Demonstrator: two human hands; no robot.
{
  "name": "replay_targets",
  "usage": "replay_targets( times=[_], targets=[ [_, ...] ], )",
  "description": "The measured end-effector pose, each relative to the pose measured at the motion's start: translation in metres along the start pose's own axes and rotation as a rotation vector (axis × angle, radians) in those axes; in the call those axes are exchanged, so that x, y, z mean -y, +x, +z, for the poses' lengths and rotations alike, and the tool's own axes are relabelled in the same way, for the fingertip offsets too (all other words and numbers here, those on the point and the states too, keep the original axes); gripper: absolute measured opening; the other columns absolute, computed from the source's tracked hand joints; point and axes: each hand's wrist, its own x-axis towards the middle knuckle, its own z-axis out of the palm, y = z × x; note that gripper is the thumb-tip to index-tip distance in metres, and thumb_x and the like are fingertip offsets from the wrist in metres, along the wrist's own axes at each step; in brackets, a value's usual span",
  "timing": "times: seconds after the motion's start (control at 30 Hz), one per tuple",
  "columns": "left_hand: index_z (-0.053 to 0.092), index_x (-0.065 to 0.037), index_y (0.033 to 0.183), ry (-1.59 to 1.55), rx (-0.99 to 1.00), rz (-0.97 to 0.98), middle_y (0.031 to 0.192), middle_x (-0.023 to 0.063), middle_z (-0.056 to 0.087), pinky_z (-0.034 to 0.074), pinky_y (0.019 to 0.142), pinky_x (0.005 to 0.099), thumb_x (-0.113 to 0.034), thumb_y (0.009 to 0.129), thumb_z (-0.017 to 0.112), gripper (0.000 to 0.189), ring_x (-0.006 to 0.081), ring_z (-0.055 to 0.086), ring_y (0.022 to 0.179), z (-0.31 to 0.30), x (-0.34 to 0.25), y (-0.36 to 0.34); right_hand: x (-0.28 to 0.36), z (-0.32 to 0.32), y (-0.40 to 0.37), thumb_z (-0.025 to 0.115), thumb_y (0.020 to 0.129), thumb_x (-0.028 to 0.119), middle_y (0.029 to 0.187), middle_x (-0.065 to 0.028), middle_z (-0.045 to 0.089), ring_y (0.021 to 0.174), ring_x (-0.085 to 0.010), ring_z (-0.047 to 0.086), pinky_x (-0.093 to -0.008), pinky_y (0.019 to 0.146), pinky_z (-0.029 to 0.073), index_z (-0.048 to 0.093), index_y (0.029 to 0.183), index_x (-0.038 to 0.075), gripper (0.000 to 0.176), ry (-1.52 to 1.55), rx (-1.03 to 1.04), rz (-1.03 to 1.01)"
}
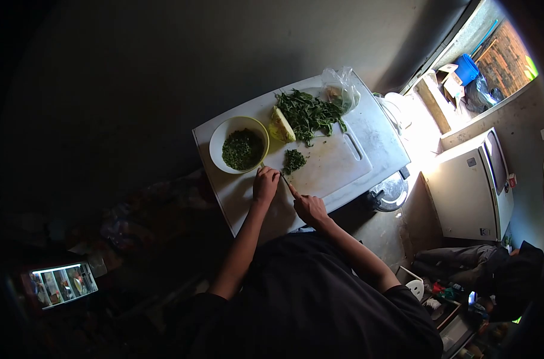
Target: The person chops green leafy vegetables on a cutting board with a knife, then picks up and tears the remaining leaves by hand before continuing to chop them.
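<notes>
My right hand [311, 210] is closed round the handle of a knife [292, 190], whose blade points toward the cutting board's near left corner. My left hand [266, 184] has curled fingers beside the near rim of a white and yellow bowl [215, 143]; what they hold, if anything, is hidden. Finely chopped greens [242, 149] lie in the bowl. A small heap of chopped greens [294, 161] sits on the white cutting board [332, 164]. Behind it are whole leafy greens [308, 113] and a pale cut wedge of vegetable [282, 125], perhaps cabbage.
A clear plastic bag [342, 90] stands at the white table's [382, 146] far right. Below the right edge is a pot-like appliance with a dark handle [389, 194]. A white fridge [466, 185] stands farther right. A lit screen [64, 285] glows at lower left.
</notes>
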Motion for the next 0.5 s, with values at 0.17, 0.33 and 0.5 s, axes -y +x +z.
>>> replay_targets(
  times=[0.17,0.33,0.5],
  targets=[
    [0.071,-0.004,0.089,-0.020,-0.004,0.055,0.091,0.0128,0.067,0.051,0.083,0.0439,-0.009,0.084,0.071,0.007,0.0350,0.061,0.092,0.001,0.002,0.002,-0.013,0.025,0.010,0.053,0.091,0.015,0.092,-0.0206,0.071,0.072,-0.0425,0.068,-0.0524,0.065,0.053,0.026,0.159,0.019,0.074,0.082,-0.049,-0.059],
    [0.067,-0.004,0.084,0.060,-0.056,0.030,0.090,0.0123,0.064,0.050,0.083,0.0443,-0.009,0.085,0.069,0.006,0.0347,0.060,0.091,0.009,0.002,0.001,-0.009,0.023,0.012,0.053,0.089,0.012,0.094,-0.0209,0.070,0.075,-0.0400,0.069,-0.0511,0.065,0.054,0.019,0.161,0.015,0.080,0.026,0.011,-0.045],
    [0.065,-0.003,0.084,0.084,-0.074,0.015,0.091,0.0128,0.063,0.051,0.082,0.0444,-0.010,0.085,0.069,0.008,0.0346,0.060,0.091,0.015,0.005,-0.003,-0.007,0.022,-0.005,0.053,0.089,0.012,0.093,-0.0201,0.070,0.071,-0.0400,0.068,-0.0515,0.063,0.053,0.022,0.160,0.016,0.078,-0.019,0.037,-0.023]
  ],
)
